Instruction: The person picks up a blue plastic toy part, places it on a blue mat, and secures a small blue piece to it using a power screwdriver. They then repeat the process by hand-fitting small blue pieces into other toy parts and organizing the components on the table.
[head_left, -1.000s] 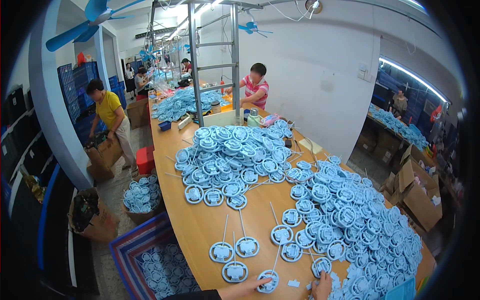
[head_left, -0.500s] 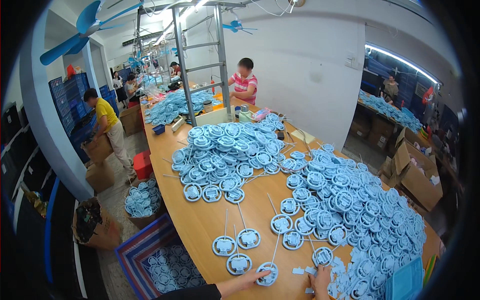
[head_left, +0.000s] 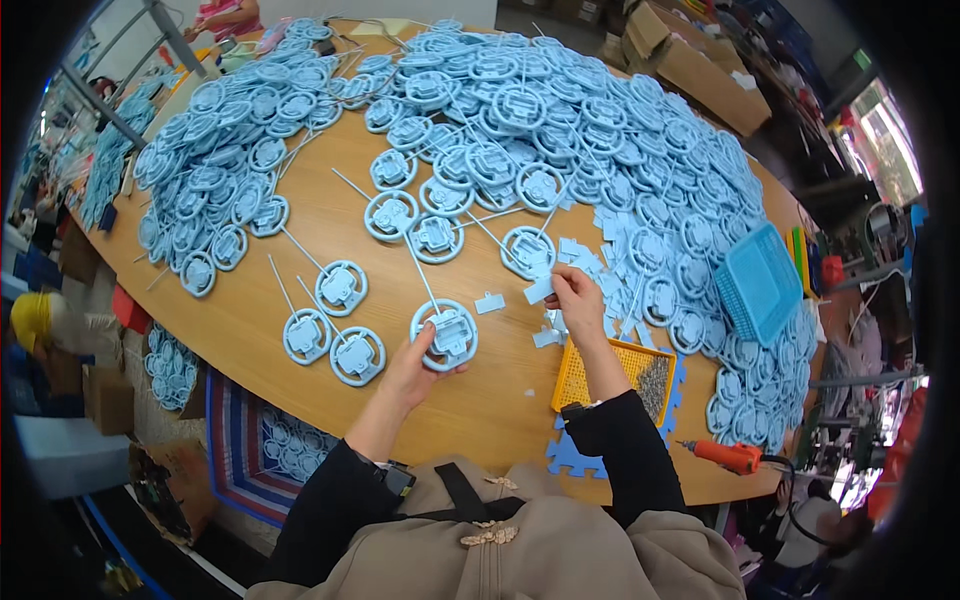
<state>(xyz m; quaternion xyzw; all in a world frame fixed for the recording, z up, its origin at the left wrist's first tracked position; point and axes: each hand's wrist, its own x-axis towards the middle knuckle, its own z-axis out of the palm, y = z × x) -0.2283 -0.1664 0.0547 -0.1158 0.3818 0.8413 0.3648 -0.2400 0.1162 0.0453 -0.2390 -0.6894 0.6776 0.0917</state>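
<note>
My left hand point(head_left: 404, 372) grips a light blue plastic toy steering wheel point(head_left: 455, 338), its thumb over the rim; a thin rod extends from it up the table. Between the thumb and fingers of my right hand point(head_left: 581, 302) is a small flat light blue plastic cover point(head_left: 539, 290). Another loose cover point(head_left: 489, 302) lies on the wood between my hands. Left of my left hand rest three similar wheels with rods, one of them the nearest wheel point(head_left: 357, 356). Just beyond the held cover lies another wheel point(head_left: 528, 252).
Large heaps of wheels point(head_left: 600, 130) span the table's far side and right. A yellow basket point(head_left: 572, 385) of small screws sits by my right forearm on a blue foam mat point(head_left: 575, 460). Right of it are an orange electric screwdriver point(head_left: 725, 456) and a blue basket point(head_left: 760, 285).
My view has tilted down and swung right. My right hand has lifted a cover off the table. The left hand still holds the wheel.
</note>
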